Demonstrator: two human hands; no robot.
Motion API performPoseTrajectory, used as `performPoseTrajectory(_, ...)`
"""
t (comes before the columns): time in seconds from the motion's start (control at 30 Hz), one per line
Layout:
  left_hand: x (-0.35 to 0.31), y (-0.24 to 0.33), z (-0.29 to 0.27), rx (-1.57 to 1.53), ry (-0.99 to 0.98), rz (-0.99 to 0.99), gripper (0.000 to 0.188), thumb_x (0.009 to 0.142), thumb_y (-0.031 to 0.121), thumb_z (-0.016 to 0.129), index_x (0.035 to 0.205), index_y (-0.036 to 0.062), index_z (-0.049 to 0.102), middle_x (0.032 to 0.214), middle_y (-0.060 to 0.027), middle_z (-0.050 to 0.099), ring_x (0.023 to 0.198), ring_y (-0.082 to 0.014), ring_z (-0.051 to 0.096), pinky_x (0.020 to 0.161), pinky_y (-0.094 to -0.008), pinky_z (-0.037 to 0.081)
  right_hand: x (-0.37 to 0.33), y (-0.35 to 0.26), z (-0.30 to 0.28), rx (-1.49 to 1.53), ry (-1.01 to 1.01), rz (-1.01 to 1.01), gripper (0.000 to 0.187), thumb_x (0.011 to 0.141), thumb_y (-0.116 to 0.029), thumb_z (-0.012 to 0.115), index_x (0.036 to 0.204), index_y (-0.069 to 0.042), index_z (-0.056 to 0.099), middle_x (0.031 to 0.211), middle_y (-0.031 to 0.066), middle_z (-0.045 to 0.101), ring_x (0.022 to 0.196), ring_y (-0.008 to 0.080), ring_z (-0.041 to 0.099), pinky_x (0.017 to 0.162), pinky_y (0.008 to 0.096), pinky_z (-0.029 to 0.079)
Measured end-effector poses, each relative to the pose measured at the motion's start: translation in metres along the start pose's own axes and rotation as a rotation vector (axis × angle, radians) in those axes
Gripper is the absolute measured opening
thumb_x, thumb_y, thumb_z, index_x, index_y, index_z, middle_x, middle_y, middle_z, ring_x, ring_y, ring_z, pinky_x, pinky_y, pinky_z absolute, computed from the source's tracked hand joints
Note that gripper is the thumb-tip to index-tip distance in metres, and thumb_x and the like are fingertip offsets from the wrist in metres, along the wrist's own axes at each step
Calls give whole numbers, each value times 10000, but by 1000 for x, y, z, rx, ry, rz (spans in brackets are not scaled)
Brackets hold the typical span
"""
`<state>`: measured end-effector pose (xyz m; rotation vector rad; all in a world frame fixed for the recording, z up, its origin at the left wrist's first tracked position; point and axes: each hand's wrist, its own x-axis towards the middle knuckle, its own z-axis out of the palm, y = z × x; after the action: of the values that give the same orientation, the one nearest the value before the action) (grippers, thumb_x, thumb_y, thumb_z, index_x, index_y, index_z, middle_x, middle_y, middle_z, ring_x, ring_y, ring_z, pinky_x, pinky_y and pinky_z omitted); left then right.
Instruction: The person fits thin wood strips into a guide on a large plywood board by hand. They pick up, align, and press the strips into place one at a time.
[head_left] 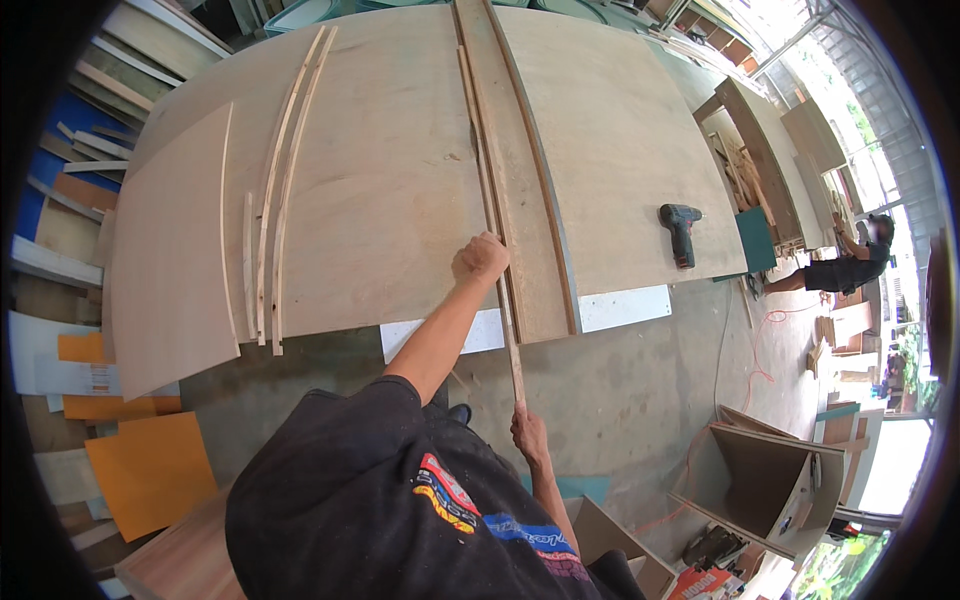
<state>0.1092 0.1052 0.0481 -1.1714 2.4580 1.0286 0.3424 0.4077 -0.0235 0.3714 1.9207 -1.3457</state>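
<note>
A long thin wood strip [516,368] runs from the plywood sheet past its near edge toward my body. My left hand [484,257] is closed in a fist on the strip, over the sheet. Lower down, my right hand [529,436] grips the strip's near end, beyond the sheet's edge. Right beside the strip lies a long wooden board [535,240] with a dark edge, reaching across the plywood sheet [385,170]. My fingers' undersides are hidden.
Two narrow wood strips [283,200] and a shorter one [248,265] lie left, near a loose panel [175,250]. A cordless drill [681,235] rests right. Another person [848,262] works at the far right. A box-like cabinet [765,480] stands lower right, near an orange cord [762,350].
</note>
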Motion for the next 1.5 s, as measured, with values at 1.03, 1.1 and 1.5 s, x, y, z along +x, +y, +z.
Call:
performPoseTrajectory(1.03,0,-11,8,-17,-64,45,376,957,399,559,1159,137,738,1182,-136,721,1130,-335,679,919,-451,562,50,-95,23,-3,-23,8,520,992,-565,536,836,-69,560,607,-17,487,474,98,456,429,273,344)
performPoseTrajectory(1.1,-6,-1,4,-49,-53,13,337,920,312,606,1100,56,730,1124,-177,732,1065,-353,704,892,-455,568,45,-91,23,-9,9,-63,533,986,-565,541,861,-48,575,618,5,529,488,121,523,436,284,380)
performPoseTrajectory(1.5,10,-6,4,34,-33,44,517,965,480,540,1194,40,686,1180,-178,711,1105,-341,689,933,-450,553,6,-32,24,-115,186,23,608,1020,-538,475,710,-32,609,563,1,528,461,107,485,436,282,371)
